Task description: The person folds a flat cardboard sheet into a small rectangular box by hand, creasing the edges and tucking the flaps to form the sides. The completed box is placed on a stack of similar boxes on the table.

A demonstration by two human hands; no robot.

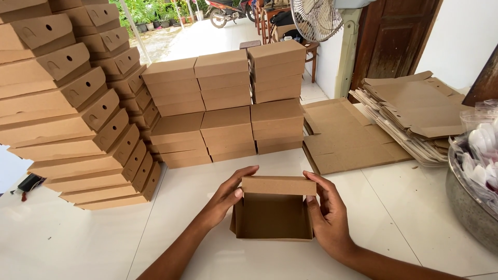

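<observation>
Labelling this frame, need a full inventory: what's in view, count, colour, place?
half-folded box: one, brown, on floor between both hands, open top
closed box stacks: six, brown, centre back, two rows
leaning box stacks: two, brown, left, finger holes in ends
flat cardboard sheet: one, brown, right of stacks
unfolded blanks pile: one, brown, far right
metal basin: one, grey, right edge, holding clear bags with white items
fan: one, white, top back
wooden door: one, dark brown, top right
left hand: on box's left side
right hand: on box's right side
</observation>
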